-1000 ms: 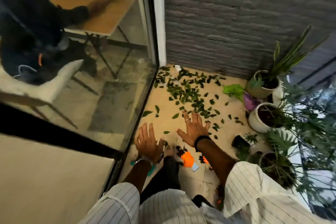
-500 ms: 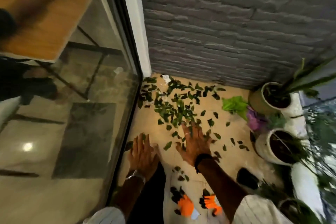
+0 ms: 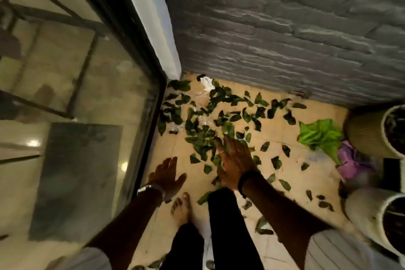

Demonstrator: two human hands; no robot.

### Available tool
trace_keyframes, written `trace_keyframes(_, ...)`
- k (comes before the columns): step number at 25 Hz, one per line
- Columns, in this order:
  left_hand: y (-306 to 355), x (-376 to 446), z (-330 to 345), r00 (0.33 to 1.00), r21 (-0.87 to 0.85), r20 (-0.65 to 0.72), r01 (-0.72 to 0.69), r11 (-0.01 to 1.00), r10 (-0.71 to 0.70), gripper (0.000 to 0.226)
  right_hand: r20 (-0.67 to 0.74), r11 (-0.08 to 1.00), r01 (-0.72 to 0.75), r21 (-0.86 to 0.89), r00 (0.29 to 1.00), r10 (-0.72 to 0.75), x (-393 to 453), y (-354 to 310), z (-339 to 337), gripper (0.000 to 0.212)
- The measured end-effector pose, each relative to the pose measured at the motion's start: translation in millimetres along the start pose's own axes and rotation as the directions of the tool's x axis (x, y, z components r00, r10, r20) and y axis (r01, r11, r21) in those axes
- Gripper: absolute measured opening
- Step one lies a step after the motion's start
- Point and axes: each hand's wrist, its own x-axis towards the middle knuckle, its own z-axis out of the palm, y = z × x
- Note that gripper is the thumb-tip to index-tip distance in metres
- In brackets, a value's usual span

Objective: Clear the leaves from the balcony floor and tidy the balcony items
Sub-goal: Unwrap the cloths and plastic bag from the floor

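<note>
the brick wall (image 3: 285, 28) and the glass door (image 3: 76, 105) meet at a corner, and the tiled floor (image 3: 285, 144) below them carries a thick scatter of green leaves (image 3: 203, 129), densest by the door and thinning toward the right. at the right edge stand two pots (image 3: 363, 136), the upper one with dark soil showing inside, the lower one (image 3: 372, 226) also dark within, though what grows in either is out of view. a green cloth (image 3: 320, 136) and something purple (image 3: 350, 164) lie just beside the upper pot. the right hand (image 3: 236, 160) reaches over the near edge of the leaf pile, fingers straight and spread, holding nothing. the left hand (image 3: 166, 174) hovers near the door, also flat and empty. by the look of it, gathering has not begun; the next move calls for sweeping the leaves together with both palms into one heap.
</note>
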Motion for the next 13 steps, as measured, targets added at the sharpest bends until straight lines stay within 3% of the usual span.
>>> trace_keyframes(4, 9.7, 84.0, -0.7, 0.997, -0.034, -0.07, 0.008, 0.999, -0.01, 0.061, 0.044, 0.999, 0.03, -0.017, 0.999, -0.029, 87.1, 33.7, 33.0, 0.077)
trace_keyframes(7, 4.3, 136.1, 25.5, 0.996, -0.035, -0.046, 0.07, 0.997, -0.071, 0.055, 0.035, 0.996, 0.086, -0.01, 0.996, -0.086, 141.0, 51.4, 65.8, 0.072)
trace_keyframes(11, -21.0, 212.4, 76.8, 0.997, 0.197, 0.022, 0.066, 0.978, -0.072, 0.054, 0.293, 0.986, 0.164, -0.039, 0.945, -0.146, 206.4, 87.4, 142.5, 0.064)
trace_keyframes(13, -35.2, 261.5, 78.1, 0.997, 0.268, -0.044, 0.069, 0.961, -0.059, 0.049, 0.35, 0.991, 0.134, -0.026, 0.929, -0.117, 238.4, 102.7, 175.7, 0.061)
